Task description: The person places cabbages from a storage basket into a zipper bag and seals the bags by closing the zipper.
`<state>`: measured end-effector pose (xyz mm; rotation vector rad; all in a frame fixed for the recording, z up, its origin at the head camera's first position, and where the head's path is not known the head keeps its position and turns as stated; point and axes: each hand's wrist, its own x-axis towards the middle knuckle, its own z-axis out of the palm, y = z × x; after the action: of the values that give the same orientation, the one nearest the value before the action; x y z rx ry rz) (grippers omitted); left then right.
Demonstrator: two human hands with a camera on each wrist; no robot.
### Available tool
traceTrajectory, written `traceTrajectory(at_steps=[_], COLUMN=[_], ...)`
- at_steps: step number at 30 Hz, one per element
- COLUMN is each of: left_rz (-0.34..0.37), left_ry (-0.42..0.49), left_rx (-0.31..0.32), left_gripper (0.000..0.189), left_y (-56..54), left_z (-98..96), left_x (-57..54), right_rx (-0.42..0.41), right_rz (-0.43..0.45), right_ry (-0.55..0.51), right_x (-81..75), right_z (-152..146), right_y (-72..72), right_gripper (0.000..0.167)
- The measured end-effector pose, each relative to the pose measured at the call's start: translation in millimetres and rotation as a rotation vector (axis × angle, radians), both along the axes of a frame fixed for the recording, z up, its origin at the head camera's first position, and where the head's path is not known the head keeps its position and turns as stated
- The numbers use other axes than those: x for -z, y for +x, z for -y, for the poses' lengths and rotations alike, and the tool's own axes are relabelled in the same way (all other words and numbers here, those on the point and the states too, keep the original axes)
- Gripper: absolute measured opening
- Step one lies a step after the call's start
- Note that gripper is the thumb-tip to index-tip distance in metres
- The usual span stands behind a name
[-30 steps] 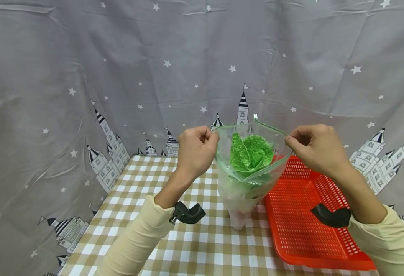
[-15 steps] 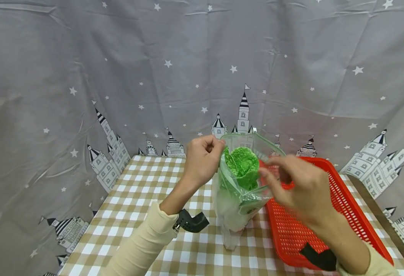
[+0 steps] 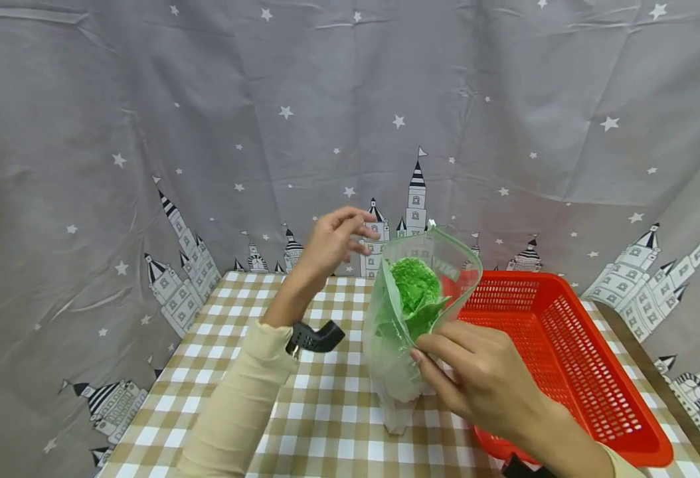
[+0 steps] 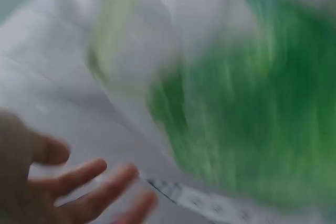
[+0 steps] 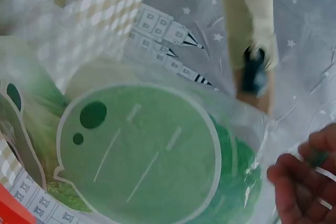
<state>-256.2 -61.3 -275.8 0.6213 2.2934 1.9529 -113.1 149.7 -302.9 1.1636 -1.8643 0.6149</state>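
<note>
A clear zip bag (image 3: 394,385) with a green-edged mouth stands on the checked cloth, its mouth spread wide. Inside it sits a leafy green lettuce (image 3: 414,285), its top showing through the opening. My right hand (image 3: 481,368) pinches the near edge of the mouth between thumb and fingers. Off the bag's left side, my left hand (image 3: 333,240) is raised with loosely spread fingers and nothing in them. The left wrist view is blurred and shows those fingers (image 4: 100,187) apart from the bag. A green printed patch (image 5: 136,150) fills the bag's side in the right wrist view.
A red perforated plastic basket (image 3: 604,372) stands to the right of the bag, partly behind my right forearm. The checked tablecloth (image 3: 320,418) covers the table. A grey curtain (image 3: 236,79) with stars and castles hangs behind it.
My left hand has let go of the bag's left edge and drawn away up and left. The right hand has moved from the right corner to the near edge, and the bag has turned.
</note>
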Motion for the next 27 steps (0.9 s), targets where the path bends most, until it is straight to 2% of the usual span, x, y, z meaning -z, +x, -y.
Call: traceTrajectory(at_steps=[1, 3, 5, 6, 8, 9, 10, 12, 14, 17, 19, 21, 23, 25, 27], left_rz=[0.023, 0.057, 0.096, 0.114, 0.118, 0.109, 0.084, 0.012, -0.032, -0.123, -0.220, -0.334, -0.438, -0.511, -0.558], left_ry=[-0.054, -0.164, -0.199, -0.202, -0.184, -0.160, -0.145, -0.129, -0.082, -0.009, 0.021, 0.010, -0.028, -0.052, -0.039], left_rx=[0.065, 0.244, 0.434, 0.503, 0.575, 0.583, 0.567, 0.463, 0.317, 0.051, -0.114, -0.250, -0.334, -0.351, -0.342], left_gripper=[0.034, 0.047, 0.055, 0.054, 0.049, 0.044, 0.038, 0.026, 0.017, 0.012, 0.010, 0.008, 0.007, 0.008, 0.008], left_y=[-11.8, -32.6, -47.9, -52.8, -57.2, -57.6, -57.1, -54.6, -50.5, -44.4, -36.1, -22.7, -8.0, 5.8, 15.5], left_z=[-1.6, -7.8, -16.3, -20.7, -27.6, -30.0, -31.4, -31.2, -24.2, -6.3, 7.3, 18.2, 24.8, 26.2, 25.1], left_x=[1.4, 4.1, 4.6, 3.8, 0.5, -1.0, -2.6, -3.4, -1.9, 4.2, 9.6, 15.1, 21.1, 27.1, 33.7], right_rx=[-0.038, -0.110, -0.171, -0.189, -0.225, -0.227, -0.225, -0.194, -0.131, 0.033, 0.122, 0.183, 0.191, 0.211, 0.255], right_rz=[0.003, 0.020, 0.039, 0.045, 0.057, 0.060, 0.061, 0.053, 0.045, 0.058, 0.090, 0.135, 0.191, 0.243, 0.281], right_ry=[0.009, 0.026, 0.041, 0.047, 0.043, 0.036, 0.023, -0.019, -0.077, -0.144, -0.164, -0.149, -0.120, -0.085, -0.043], right_x=[-1.4, -4.1, -5.4, -6.2, -7.0, -7.1, -7.2, -8.4, -8.5, -10.5, -12.1, -12.9, -12.1, -9.7, -8.7], right_z=[-1, -4, -8, -10, -12, -14, -16, -23, -33, -60, -81, -101, -117, -127, -130], right_y=[0.0, 0.1, -0.7, -1.1, -3.0, -4.1, -5.6, -8.2, -11.4, -14.3, -17.6, -23.6, -32.5, -41.1, -46.0], right_gripper=[0.024, 0.022, 0.020, 0.020, 0.018, 0.018, 0.018, 0.021, 0.027, 0.038, 0.044, 0.048, 0.040, 0.038, 0.053])
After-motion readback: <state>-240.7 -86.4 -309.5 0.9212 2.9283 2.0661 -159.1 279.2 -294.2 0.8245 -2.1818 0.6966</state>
